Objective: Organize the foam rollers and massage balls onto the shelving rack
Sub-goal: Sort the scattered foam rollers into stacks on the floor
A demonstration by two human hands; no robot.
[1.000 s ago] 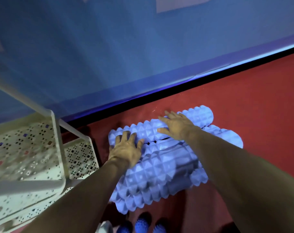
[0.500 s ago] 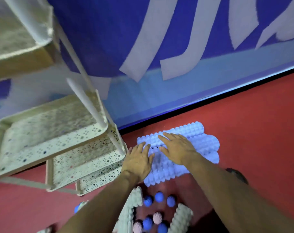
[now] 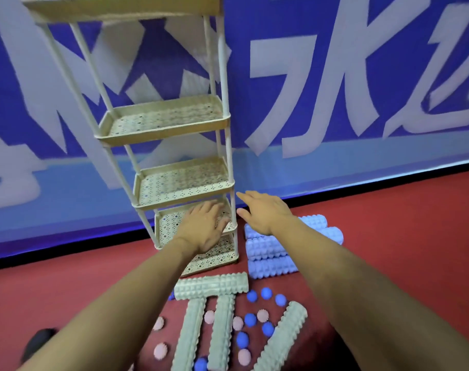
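Note:
A cream perforated shelving rack point(image 3: 171, 136) stands against the wall with several bare tiers. Blue knobbly foam rollers point(image 3: 270, 249) lie stacked on the red floor just right of its base. Several pale green foam rollers point(image 3: 211, 287) lie nearer me, with blue massage balls point(image 3: 266, 293) and pink spiky balls point(image 3: 160, 351) scattered among them. My left hand point(image 3: 202, 227) hovers with spread fingers in front of the rack's low tiers, holding nothing. My right hand point(image 3: 264, 211) reaches above the blue rollers, fingers straight and empty, beside the rack's right post.
A blue wall banner point(image 3: 335, 76) with large white characters runs behind everything, a black strip at its foot. Red carpet point(image 3: 402, 223) extends to the right. A dark object point(image 3: 39, 341) lies at the lower left.
Both hands have lifted off the blue rollers and risen toward the rack. The view has pulled back and tilted up, bringing the whole rack, green rollers and balls into sight.

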